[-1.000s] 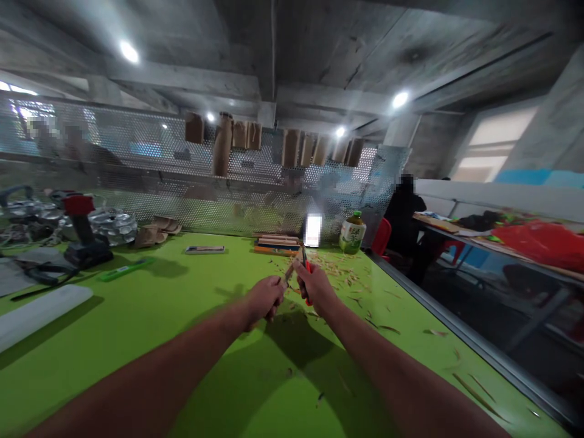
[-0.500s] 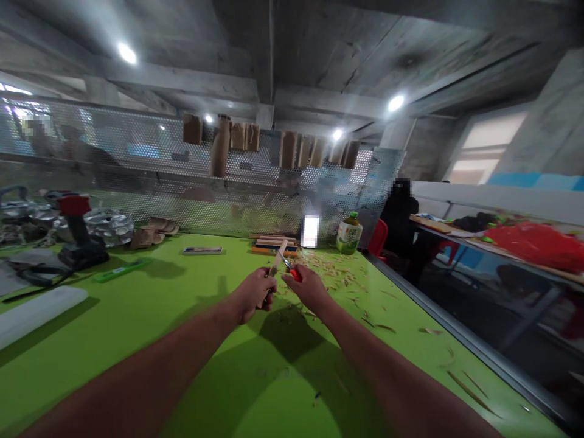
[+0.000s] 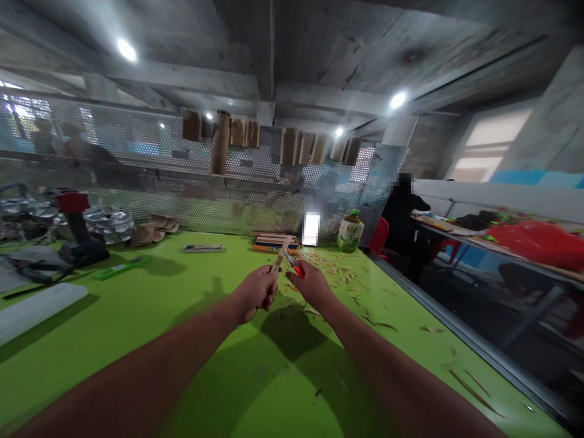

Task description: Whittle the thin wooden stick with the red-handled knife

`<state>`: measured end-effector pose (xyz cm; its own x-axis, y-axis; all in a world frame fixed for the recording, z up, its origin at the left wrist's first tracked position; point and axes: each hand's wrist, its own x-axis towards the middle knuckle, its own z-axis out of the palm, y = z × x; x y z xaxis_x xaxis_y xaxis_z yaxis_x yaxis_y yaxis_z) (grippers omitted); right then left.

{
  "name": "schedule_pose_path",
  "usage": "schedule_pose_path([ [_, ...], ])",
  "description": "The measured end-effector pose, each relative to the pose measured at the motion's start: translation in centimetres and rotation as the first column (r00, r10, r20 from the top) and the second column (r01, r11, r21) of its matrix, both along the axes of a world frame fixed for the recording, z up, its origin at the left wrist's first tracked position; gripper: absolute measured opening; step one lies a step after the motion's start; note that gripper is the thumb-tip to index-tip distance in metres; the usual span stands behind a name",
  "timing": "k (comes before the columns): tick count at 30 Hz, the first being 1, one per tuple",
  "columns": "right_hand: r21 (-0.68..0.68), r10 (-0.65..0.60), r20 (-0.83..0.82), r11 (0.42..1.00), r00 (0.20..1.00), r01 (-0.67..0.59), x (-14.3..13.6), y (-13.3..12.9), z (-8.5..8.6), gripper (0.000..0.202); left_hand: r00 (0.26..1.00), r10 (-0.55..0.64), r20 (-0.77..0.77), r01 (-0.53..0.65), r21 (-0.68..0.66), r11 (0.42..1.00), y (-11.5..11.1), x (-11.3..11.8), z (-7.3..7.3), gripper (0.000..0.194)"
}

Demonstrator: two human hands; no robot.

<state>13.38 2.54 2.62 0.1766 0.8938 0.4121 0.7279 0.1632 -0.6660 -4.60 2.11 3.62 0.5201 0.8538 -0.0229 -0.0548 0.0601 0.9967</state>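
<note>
My left hand [image 3: 258, 293] is closed around the lower part of a thin wooden strip [image 3: 278, 261], which slants up and away from me. In my right hand [image 3: 314, 285] is a knife with a red handle [image 3: 299, 271]. Its short metal blade [image 3: 288, 258] points up and left, close against the strip; I cannot tell whether it touches the wood. Pale wood shavings [image 3: 340, 274] are scattered on the green tabletop [image 3: 182, 365] beyond and right of my hands.
Behind my hands lie several wooden pieces [image 3: 262, 247], a bright screen [image 3: 311, 229] and a green-capped bottle [image 3: 349, 232]. At left are a red-and-black power tool [image 3: 75, 225], a green tool [image 3: 121, 268] and a white block [image 3: 41, 310]. A person [image 3: 401, 207] stands by another table.
The strip leans a little further right. My right hand and the knife have shifted slightly right. Both hands keep their hold.
</note>
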Motion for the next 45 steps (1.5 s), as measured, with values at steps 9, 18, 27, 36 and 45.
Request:
schedule_pose_path([
  [9,0.077,0.196,-0.799,0.971,0.568,-0.227,0.1,-0.6,1.3,0.037,0.967,-0.043,-0.25,0.079,0.137,0.987,-1.8,0.4,0.7,0.024],
  [18,0.114,0.168,-0.887,0.982,0.43,-0.149,1.2,-0.2,1.7,0.037,0.941,-0.195,-0.277,0.242,0.149,0.959,-1.3,0.0,0.3,0.022],
  [27,0.079,0.133,-0.637,0.991,0.759,-0.107,0.9,-0.4,1.1,0.039,0.989,-0.018,-0.15,0.02,0.01,1.0,-0.5,-0.1,0.6,0.03],
  [36,-0.114,-0.034,0.301,0.991,0.953,0.072,0.0,-1.0,1.0,0.03,0.998,-0.058,0.036,0.061,-0.068,0.996,0.5,0.0,-0.1,0.01],
  [45,-0.196,0.01,0.633,0.969,0.774,0.147,-0.7,-2.0,2.0,0.025,0.999,0.013,0.042,-0.01,-0.076,0.997,-0.9,0.2,1.1,0.011],
])
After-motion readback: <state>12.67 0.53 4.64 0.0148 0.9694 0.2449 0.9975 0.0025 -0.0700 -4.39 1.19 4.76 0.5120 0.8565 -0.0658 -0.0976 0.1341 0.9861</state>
